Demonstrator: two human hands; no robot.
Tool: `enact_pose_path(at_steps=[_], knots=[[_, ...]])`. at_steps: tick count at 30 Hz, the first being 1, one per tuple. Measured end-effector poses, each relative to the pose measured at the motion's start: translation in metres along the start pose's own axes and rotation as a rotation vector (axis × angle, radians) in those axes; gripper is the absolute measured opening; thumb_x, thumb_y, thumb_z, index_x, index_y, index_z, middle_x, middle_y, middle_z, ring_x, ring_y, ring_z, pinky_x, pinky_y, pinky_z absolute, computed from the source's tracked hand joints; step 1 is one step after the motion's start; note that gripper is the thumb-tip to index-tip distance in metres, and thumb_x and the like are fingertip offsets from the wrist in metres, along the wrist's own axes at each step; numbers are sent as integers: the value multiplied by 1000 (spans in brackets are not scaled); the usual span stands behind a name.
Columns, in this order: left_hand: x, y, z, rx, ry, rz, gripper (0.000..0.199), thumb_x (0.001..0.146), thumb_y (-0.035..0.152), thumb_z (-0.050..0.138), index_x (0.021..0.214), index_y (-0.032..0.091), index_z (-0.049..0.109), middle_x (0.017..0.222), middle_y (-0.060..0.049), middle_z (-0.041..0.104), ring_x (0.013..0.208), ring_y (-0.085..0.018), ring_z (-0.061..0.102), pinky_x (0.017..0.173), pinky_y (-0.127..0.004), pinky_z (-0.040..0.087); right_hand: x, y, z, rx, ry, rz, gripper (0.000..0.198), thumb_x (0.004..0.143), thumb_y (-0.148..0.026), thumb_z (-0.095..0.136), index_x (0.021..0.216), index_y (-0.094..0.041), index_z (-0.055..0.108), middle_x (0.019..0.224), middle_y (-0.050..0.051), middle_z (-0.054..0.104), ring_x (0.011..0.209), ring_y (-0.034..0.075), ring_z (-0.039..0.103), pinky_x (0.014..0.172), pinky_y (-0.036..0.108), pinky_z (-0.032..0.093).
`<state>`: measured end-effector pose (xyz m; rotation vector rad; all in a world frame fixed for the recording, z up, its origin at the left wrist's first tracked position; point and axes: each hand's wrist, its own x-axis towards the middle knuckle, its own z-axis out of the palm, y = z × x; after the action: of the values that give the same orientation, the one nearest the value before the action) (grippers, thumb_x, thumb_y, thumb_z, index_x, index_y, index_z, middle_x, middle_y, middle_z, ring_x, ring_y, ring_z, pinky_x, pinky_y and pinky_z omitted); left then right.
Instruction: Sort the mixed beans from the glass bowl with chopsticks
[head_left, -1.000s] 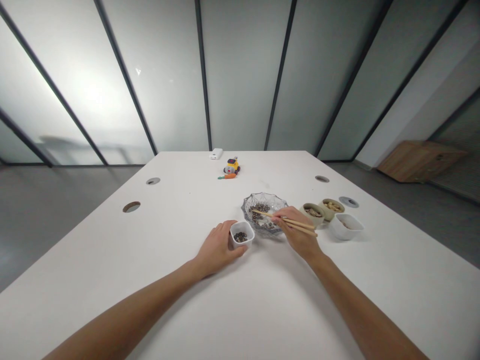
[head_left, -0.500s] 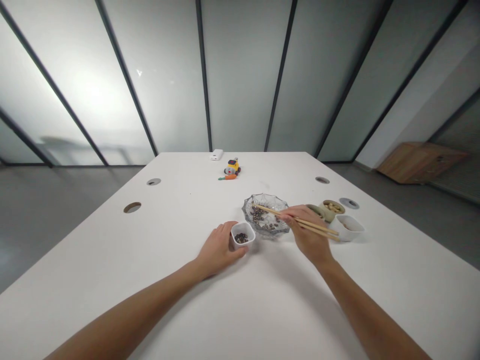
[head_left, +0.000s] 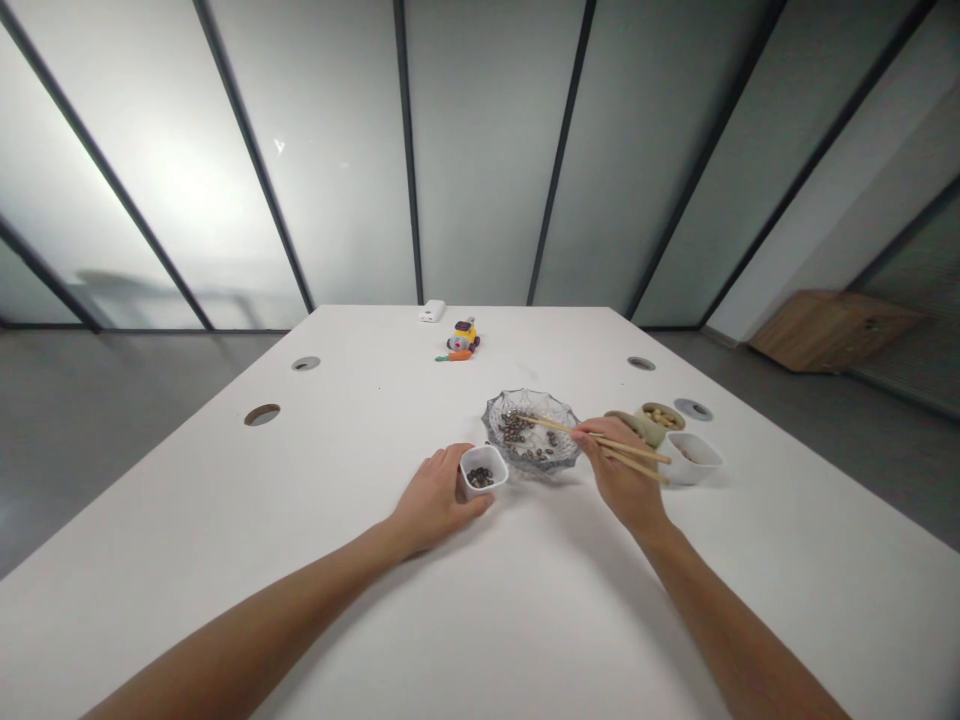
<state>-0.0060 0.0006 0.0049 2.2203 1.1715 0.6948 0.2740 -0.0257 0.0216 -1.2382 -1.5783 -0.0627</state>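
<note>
My left hand is curled around a small white cup, its thumb at the near side. Dark beans lie in the bottom of that cup. Just beyond stands a clear glass bowl with a scalloped rim, holding more dark beans and some pale bits. My right hand grips a pair of wooden chopsticks, whose tips point left into the bowl. Whether the tips pinch a bean is too small to tell.
Right of my right hand stand a white cup and a greenish container with pale pieces inside; another behind is partly hidden. Farther back are a yellow toy car, an orange toy carrot and a white device. The white table has round holes.
My right hand has shifted slightly to the right and nearer, and the chopstick tips have moved right within the bowl. My left hand stays on the cup.
</note>
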Motion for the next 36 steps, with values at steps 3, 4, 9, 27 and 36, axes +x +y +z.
enact_pose_path(at_steps=[3,4,9,27,36], knots=[[0,1,0,-4,5,4,45,83,36,74,124,24,60,121,-8,68,111,-31,63,95,-45,50,0,7,8,21,-37,-22,32,99,-50,59,85,-24,71,80,4,71,73,20,64,70,36,52],[0,1,0,-4,5,3,45,83,36,74,124,24,59,121,-8,68,111,-31,63,95,-45,50,0,8,11,29,-48,-20,32,100,-50,59,86,-24,71,81,5,71,75,20,65,71,36,52],[0,1,0,-1,-6,4,44,83,35,74,123,24,59,121,-8,68,112,-30,63,95,-45,50,-2,12,18,40,-113,-22,29,100,-46,59,88,-23,70,86,5,71,80,21,65,75,36,53],[0,0,0,-7,1,7,46,84,37,73,126,24,59,122,-10,68,111,-30,63,96,-47,49,-4,9,14,-21,-124,-57,27,100,-45,60,84,-24,68,83,4,69,78,21,63,72,35,52],[0,-1,1,0,2,5,47,84,37,73,126,24,57,121,-9,68,109,-30,63,96,-47,49,-4,8,14,-30,-155,-114,26,102,-40,58,85,-25,69,85,4,70,81,21,64,77,36,53]])
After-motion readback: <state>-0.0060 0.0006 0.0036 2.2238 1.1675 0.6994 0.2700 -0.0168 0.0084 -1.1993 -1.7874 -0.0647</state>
